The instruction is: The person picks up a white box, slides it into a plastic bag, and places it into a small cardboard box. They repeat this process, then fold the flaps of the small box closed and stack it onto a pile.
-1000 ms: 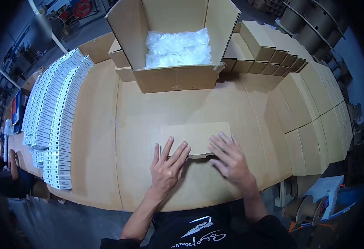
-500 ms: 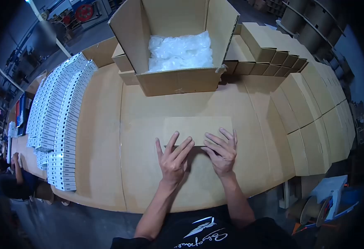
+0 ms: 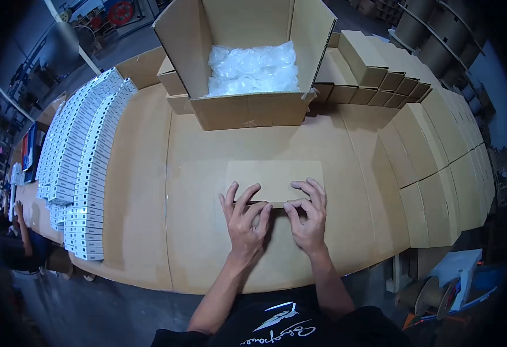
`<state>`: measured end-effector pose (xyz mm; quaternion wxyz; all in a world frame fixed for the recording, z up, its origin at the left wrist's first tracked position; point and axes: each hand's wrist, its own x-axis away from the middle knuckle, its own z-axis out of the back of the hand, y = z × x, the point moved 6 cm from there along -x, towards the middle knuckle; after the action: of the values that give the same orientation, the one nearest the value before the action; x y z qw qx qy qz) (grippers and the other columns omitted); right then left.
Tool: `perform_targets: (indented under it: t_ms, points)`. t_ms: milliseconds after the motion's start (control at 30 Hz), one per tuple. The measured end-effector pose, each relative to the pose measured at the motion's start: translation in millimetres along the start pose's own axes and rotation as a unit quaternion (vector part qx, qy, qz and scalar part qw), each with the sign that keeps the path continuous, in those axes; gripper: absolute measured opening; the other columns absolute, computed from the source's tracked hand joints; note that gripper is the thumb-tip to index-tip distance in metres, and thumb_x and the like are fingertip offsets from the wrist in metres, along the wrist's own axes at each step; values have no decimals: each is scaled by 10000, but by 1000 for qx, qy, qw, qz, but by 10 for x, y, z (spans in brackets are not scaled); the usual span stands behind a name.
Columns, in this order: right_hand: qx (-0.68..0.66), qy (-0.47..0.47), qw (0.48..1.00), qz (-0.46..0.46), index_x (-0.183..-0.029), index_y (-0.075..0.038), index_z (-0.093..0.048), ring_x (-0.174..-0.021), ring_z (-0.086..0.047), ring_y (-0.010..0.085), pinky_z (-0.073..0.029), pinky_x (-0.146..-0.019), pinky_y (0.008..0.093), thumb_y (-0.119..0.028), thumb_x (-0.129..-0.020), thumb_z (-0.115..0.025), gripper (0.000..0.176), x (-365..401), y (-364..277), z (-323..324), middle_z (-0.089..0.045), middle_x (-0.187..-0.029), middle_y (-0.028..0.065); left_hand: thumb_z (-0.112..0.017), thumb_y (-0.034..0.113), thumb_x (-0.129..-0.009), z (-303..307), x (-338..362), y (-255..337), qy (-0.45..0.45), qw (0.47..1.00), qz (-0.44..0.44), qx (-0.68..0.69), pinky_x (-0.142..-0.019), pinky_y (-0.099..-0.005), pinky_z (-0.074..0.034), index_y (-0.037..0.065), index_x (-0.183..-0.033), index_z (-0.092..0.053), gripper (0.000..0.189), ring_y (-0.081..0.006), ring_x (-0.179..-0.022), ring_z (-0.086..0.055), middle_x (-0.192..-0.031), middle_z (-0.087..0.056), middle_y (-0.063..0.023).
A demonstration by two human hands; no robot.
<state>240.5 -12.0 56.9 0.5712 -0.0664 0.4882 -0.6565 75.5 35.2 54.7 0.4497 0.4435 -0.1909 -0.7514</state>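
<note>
A flat brown cardboard box [image 3: 275, 177] lies in front of me on the cardboard-covered table. My left hand [image 3: 246, 222] is at its near left edge, thumb and fingers curled in against the front flap. On the near right side, my right hand [image 3: 307, 218] pinches the same edge between thumb and forefinger, its other fingers bent over the top. A narrow strip of the front flap shows between the two thumbs, with a thin dark gap above it toward the left. What is inside the box is hidden.
A large open carton [image 3: 253, 111] holding clear plastic bags [image 3: 253, 69] stands at the back. Stacked white boxes [image 3: 86, 173] line the left. Brown boxes [image 3: 432, 168] are piled along the right and back right. A person [image 3: 19, 243] sits far left.
Both hands' fingers have gone from spread to curled. The thumbs have come to the box's front edge and grip it. The box has stayed nearly in place.
</note>
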Motion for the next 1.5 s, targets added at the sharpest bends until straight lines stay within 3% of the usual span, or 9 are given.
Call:
perform_targets:
  t_ms: [333, 800, 933, 967, 1100, 1233, 1367, 1467, 1500]
  points:
    - [33, -19, 999, -20, -798, -72, -625, -1440, -374, 355, -206, -1188, 591, -143, -866, -736, 148, -1, -26, -55, -547, -1411, 103, -722, 76, -870, -27, -38, 13, -2, 1000, 3, 6, -1187, -544, -272, 69, -847, -720, 24, -401, -1448, -357, -1318, -670, -69]
    - [44, 18, 999, -7, -885, -67, -623, -1414, -456, 329, -309, -1144, 483, -168, -815, -833, 244, 31, -14, -44, -611, -1379, 93, -743, 84, -867, -60, -23, -22, 20, 999, 25, 31, -1157, -497, -328, 57, -820, -715, 61, -379, -1447, -345, -1307, -671, -68]
    - [23, -7, 1000, 6, -986, -75, -625, -1399, -467, 338, -355, -1115, 476, -199, -750, -887, 374, -27, 59, 76, -572, -1420, 115, -888, 123, -752, -7, -6, -125, 67, 991, 13, 111, -1115, -491, -403, 83, -1108, -666, 422, -389, -1388, -436, -1396, -550, -175]
    - [10, -11, 1000, 2, -1009, -78, -624, -1395, -470, 346, -374, -1103, 475, -211, -728, -905, 418, -38, 100, 120, -556, -1437, 126, -952, 152, -671, 52, -53, -111, 71, 996, -21, 44, -1068, -476, -485, 81, -1225, -602, 659, -375, -1333, -509, -1433, -482, -213]
    - [66, -16, 997, 22, -1057, -94, -609, -1377, -473, 415, -455, -1042, 496, -291, -592, -983, 629, -240, 183, 227, -439, -1517, 211, -987, 193, -608, 50, -326, -215, -18, 994, 14, 111, -980, -418, -601, 15, -1126, -646, 645, -320, -1288, -578, -1451, -487, -192]
    - [-32, -39, 999, 9, -1050, -95, -603, -1360, -489, 440, -449, -1085, 521, -302, -563, -999, 661, -414, 400, 123, -451, -1489, 238, -992, 182, -606, -2, -490, -378, -45, 984, 5, 174, -931, -399, -630, -16, -983, -685, 525, -305, -1251, -624, -1433, -535, -196]
    - [-38, -41, 998, -7, -1060, -98, -606, -1336, -510, 426, -455, -1079, 509, -312, -541, -1009, 691, -432, 483, 101, -488, -1438, 220, -995, 160, -593, -71, -479, -485, -47, 989, -42, 137, -928, -383, -630, -6, -962, -674, 517, -273, -1194, -655, -1373, -582, -183]
    - [-54, -37, 998, -22, -1071, -96, -610, -1312, -532, 401, -462, -1074, 485, -320, -528, -1015, 713, -431, 500, 117, -508, -1405, 206, -991, 166, -579, -89, -490, -527, -52, 985, 13, 166, -941, -397, -619, -6, -930, -699, 487, -301, -1179, -655, -1370, -587, -168]
    - [-55, -32, 998, -28, -1070, -92, -611, -1303, -540, 391, -466, -1071, 476, -321, -524, -1017, 718, -435, 490, 121, -513, -1398, 203, -985, 130, -589, -64, -507, -460, -43, 985, -7, 166, -1007, -398, -581, 9, -1077, -678, 588, -292, -1205, -637, -1401, -570, -151]
